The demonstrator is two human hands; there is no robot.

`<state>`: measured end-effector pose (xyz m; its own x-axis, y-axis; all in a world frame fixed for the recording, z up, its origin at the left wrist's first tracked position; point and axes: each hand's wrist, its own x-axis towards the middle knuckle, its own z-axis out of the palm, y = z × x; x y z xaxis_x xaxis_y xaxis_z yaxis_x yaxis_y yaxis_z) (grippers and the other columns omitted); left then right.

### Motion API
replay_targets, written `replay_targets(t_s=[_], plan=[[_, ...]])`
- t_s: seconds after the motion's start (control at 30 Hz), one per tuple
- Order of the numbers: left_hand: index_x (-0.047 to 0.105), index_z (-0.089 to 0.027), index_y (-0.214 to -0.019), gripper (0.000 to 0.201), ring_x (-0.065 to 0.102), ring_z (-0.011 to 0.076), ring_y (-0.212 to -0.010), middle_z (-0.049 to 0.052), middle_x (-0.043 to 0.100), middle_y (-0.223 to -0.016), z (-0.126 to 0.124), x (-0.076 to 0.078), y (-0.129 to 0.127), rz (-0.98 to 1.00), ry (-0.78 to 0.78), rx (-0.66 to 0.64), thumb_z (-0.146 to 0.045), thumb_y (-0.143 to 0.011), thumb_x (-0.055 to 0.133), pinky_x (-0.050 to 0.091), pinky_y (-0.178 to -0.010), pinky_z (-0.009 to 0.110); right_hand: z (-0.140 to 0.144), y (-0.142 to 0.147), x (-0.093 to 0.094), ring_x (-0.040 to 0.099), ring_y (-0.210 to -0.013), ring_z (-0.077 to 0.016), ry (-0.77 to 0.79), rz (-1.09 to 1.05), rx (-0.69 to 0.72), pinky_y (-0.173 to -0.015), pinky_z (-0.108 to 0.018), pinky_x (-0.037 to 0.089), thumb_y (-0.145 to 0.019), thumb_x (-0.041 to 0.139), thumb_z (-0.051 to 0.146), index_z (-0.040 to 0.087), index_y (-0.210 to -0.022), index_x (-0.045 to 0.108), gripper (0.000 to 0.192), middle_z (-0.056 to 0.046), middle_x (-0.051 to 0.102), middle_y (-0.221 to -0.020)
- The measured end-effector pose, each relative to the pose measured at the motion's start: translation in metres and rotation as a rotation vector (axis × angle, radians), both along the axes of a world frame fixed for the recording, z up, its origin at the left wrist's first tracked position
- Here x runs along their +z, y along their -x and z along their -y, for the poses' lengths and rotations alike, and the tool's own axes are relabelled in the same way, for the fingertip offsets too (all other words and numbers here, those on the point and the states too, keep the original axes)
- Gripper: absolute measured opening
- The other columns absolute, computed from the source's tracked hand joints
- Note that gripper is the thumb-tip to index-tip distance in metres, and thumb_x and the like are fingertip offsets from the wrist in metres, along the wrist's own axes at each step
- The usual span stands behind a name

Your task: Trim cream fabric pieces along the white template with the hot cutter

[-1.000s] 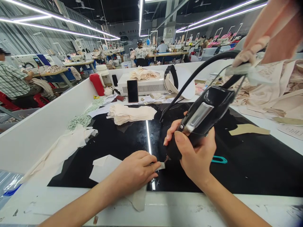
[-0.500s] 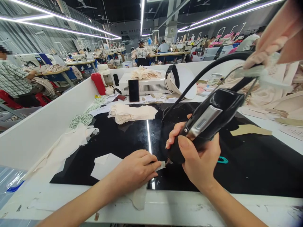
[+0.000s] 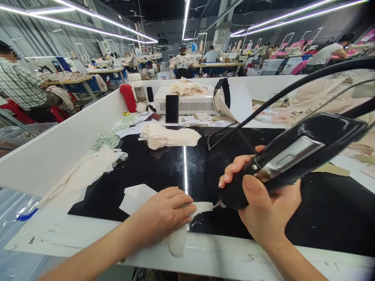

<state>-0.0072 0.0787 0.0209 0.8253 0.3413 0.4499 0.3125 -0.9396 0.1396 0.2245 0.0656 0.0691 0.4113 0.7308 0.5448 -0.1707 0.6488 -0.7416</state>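
My left hand (image 3: 168, 208) lies palm down near the front edge of the black mat (image 3: 164, 168), fingers pressing on a pale fabric strip (image 3: 204, 207). One strip end sticks out to the right; another pale flap (image 3: 177, 242) hangs toward the table edge beneath the hand. A white folded piece (image 3: 136, 196) lies left of my fingers. My right hand (image 3: 263, 199) is wrapped round a black corded hand tool (image 3: 281, 160) with a silver lever, held tilted. Its thin metal tip is at the strip's right end; whether they touch I cannot tell.
A stack of cream fabric pieces (image 3: 172, 136) lies farther back on the mat. Behind it stand a phone (image 3: 172, 109), a white vented box (image 3: 193, 104) and a visor (image 3: 231, 101). Green cord (image 3: 104, 142) lies left. The tool's black cable (image 3: 272, 102) arcs right.
My right hand and the tool have moved right, and the tool is tilted flatter. More of the strip shows beyond my left fingers. The view has shifted slightly.
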Motion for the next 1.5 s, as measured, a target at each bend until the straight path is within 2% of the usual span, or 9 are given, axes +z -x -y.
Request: replay_targets(t_s=[0.13, 0.37, 0.53, 0.7, 0.9, 1.07, 1.17, 1.5], plan=[[0.075, -0.014, -0.129, 0.022, 0.077, 0.0247, -0.111, 0.009, 0.081, -0.124, 0.0, -0.002, -0.004, -0.002, 0.008, 0.003, -0.026, -0.124, 0.057, 0.065, -0.106, 0.04, -0.002, -0.003, 0.004, 0.072, -0.058, -0.0179, 0.024, 0.023, -0.032, -0.05, -0.034, 0.065, -0.088, 0.103, 0.045, 0.031, -0.123, 0.07, 0.05, 0.005, 0.078, -0.087], [0.076, -0.014, -0.125, 0.022, 0.077, 0.0234, -0.11, 0.01, 0.081, -0.121, 0.001, -0.003, -0.008, 0.007, -0.014, -0.001, -0.025, -0.124, 0.057, 0.066, -0.105, 0.041, -0.011, 0.003, 0.009, 0.071, -0.057, -0.0165, -0.007, -0.012, -0.037, -0.049, -0.032, 0.065, -0.087, 0.104, 0.046, 0.03, -0.121, 0.07, 0.051, 0.006, 0.077, -0.085], [0.076, -0.014, -0.127, 0.022, 0.077, 0.0232, -0.113, 0.01, 0.081, -0.121, 0.001, -0.004, -0.008, 0.0, -0.021, 0.008, -0.024, -0.123, 0.057, 0.068, -0.105, 0.041, -0.014, 0.014, 0.004, 0.071, -0.058, -0.0165, -0.015, -0.001, 0.014, -0.051, -0.031, 0.063, -0.091, 0.101, 0.045, 0.032, -0.119, 0.069, 0.045, 0.006, 0.077, -0.088], [0.076, -0.014, -0.13, 0.02, 0.077, 0.0234, -0.113, 0.01, 0.081, -0.122, 0.001, -0.005, -0.009, 0.011, -0.011, -0.001, -0.023, -0.121, 0.061, 0.067, -0.106, 0.042, -0.013, 0.018, -0.001, 0.072, -0.062, -0.0168, 0.01, 0.019, 0.02, -0.052, -0.031, 0.064, -0.092, 0.099, 0.047, 0.033, -0.12, 0.065, 0.046, 0.006, 0.076, -0.09], [0.077, -0.015, -0.127, 0.022, 0.078, 0.0232, -0.112, 0.01, 0.081, -0.122, 0.003, -0.005, -0.01, 0.037, -0.011, 0.009, -0.023, -0.123, 0.058, 0.067, -0.106, 0.04, -0.011, 0.013, 0.001, 0.073, -0.064, -0.0157, -0.003, 0.02, 0.042, -0.054, -0.029, 0.066, -0.095, 0.098, 0.041, 0.032, -0.125, 0.067, 0.044, 0.005, 0.077, -0.091], [0.078, -0.015, -0.126, 0.023, 0.079, 0.023, -0.113, 0.01, 0.082, -0.124, 0.002, -0.004, -0.008, 0.028, 0.004, 0.004, -0.023, -0.124, 0.056, 0.067, -0.11, 0.042, -0.013, 0.008, 0.005, 0.07, -0.058, -0.0168, -0.041, 0.01, -0.018, -0.05, -0.032, 0.064, -0.092, 0.1, 0.043, 0.032, -0.125, 0.071, 0.045, 0.005, 0.076, -0.088], [0.078, -0.015, -0.126, 0.021, 0.078, 0.0238, -0.113, 0.011, 0.082, -0.124, 0.002, -0.004, -0.008, 0.018, 0.008, 0.01, -0.022, -0.122, 0.059, 0.068, -0.108, 0.042, -0.014, 0.011, 0.006, 0.069, -0.057, -0.0179, -0.044, -0.012, -0.003, -0.048, -0.034, 0.063, -0.091, 0.101, 0.043, 0.033, -0.124, 0.073, 0.044, 0.005, 0.077, -0.087], [0.078, -0.015, -0.13, 0.021, 0.078, 0.0234, -0.115, 0.011, 0.081, -0.123, 0.002, -0.006, -0.01, 0.024, -0.003, 0.007, -0.022, -0.121, 0.061, 0.067, -0.108, 0.04, -0.011, 0.017, -0.002, 0.072, -0.066, -0.0157, 0.003, -0.005, 0.045, -0.054, -0.029, 0.066, -0.095, 0.097, 0.042, 0.033, -0.126, 0.067, 0.045, 0.005, 0.077, -0.092]])
